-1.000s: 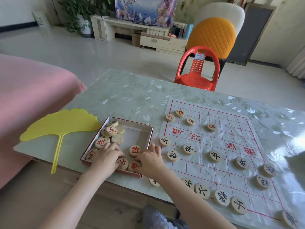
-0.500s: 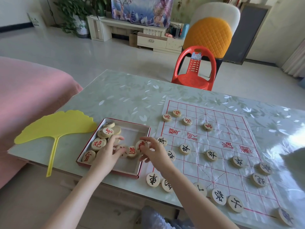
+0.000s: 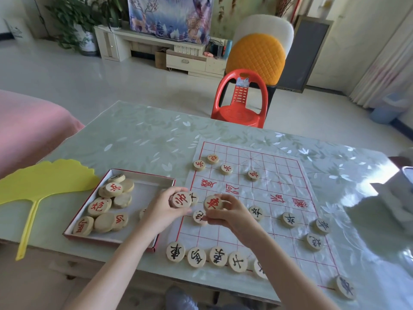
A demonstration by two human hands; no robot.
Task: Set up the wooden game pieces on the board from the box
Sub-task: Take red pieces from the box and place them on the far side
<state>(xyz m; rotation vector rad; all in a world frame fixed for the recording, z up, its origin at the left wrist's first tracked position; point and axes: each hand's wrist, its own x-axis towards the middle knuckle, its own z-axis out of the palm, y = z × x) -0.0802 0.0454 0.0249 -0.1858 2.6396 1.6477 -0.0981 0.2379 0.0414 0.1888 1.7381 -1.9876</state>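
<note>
Wood discs with red characters, one in each hand. The left hand (image 3: 163,211) grips the left piece (image 3: 181,199) face up, fingers (image 3: 172,191) curled over its far edge and thumb under its near edge. The piece is held over the gap between the box (image 3: 143,174) and the board (image 3: 268,171). The right hand (image 3: 232,217) pinches the right piece (image 3: 213,202), also face up, with fingertips (image 3: 225,199) on its right rim and thumb at its lower edge. This piece is over the board's left columns, on the near side of the middle band of red writing. The two held pieces are just beside each other and not touching. Whether either rests on the board I cannot tell. A black piece (image 3: 199,217) lies on the board just below the right piece, beside the right thumb. The box's left half holds loose pieces (image 3: 96,206), overlapping, some blank side up. The board's near edge carries a black row (image 3: 196,257) of pieces side by side, and more black pieces are scattered toward the right. Four red pieces (image 3: 226,169) sit on the far left part of the board. Box and board lie on the table (image 3: 145,135) with the box left of the board. A yellow fan (image 3: 44,182) lies left of the box, and a red chair (image 3: 240,101) stands beyond the table.
</note>
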